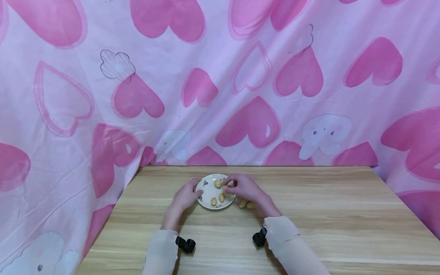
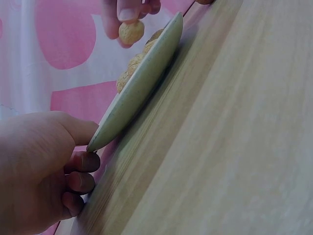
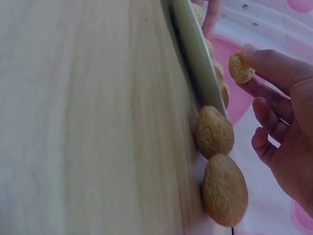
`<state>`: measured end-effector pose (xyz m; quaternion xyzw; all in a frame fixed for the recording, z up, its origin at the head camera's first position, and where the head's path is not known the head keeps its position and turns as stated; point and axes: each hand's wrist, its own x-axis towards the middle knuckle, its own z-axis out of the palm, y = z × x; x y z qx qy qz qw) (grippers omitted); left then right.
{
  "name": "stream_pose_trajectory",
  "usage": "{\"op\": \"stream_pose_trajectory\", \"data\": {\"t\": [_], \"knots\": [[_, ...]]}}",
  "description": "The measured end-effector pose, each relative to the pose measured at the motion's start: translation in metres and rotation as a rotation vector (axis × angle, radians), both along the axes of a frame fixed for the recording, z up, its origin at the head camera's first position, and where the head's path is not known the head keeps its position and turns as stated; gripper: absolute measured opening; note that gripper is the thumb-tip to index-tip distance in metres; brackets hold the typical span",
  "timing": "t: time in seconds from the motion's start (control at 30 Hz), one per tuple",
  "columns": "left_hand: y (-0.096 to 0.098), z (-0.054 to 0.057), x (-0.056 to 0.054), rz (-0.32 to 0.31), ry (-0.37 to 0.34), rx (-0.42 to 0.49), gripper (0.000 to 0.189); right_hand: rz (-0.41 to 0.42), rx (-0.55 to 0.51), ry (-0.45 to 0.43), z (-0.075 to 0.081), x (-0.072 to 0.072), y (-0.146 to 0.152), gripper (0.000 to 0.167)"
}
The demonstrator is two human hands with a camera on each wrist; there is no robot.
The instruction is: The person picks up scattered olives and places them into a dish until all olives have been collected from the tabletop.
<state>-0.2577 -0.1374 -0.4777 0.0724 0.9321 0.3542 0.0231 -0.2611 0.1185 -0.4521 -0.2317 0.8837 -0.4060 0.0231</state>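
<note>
A small white plate [image 1: 207, 193] with dark printed figures stands on the table and carries several tan, wrinkled walnuts [image 1: 214, 201]. My left hand [image 1: 184, 196] grips its left rim, thumb at the edge and the other fingers curled below, as the left wrist view shows. Over the plate's right side, my right hand [image 1: 245, 188] pinches one walnut [image 3: 241, 67] between thumb and fingertips, held above the rim. Just right of the plate, walnuts [image 3: 225, 191] lie on the wood, partly hidden by the right forearm in the head view.
The light wooden table [image 1: 326, 214] extends to both sides and toward me. Behind it hangs a pink cloth [image 1: 220, 126] with hearts, which meets the back edge. Small black devices [image 1: 186, 245] are worn on both wrists beside the pale sleeves.
</note>
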Motion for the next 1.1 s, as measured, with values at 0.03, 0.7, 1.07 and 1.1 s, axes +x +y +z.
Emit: {"op": "stream_pose_trajectory", "data": {"t": [0.03, 0.7, 1.07, 1.1], "knots": [[0.0, 0.0, 0.0, -0.002, 0.002, -0.002, 0.056, 0.002, 0.003, 0.004, 0.0, -0.001, -0.002, 0.024], [-0.001, -0.001, -0.001, 0.002, 0.002, -0.011, 0.056, 0.083, 0.095, -0.015, 0.0, -0.011, -0.031, 0.024], [-0.001, 0.0, 0.0, -0.003, -0.006, 0.003, 0.058, 0.18, 0.169, 0.028, -0.003, -0.017, -0.036, 0.02], [-0.001, 0.0, 0.0, -0.003, -0.006, 0.001, 0.058, 0.19, 0.181, 0.041, -0.003, -0.017, -0.036, 0.019]]}}
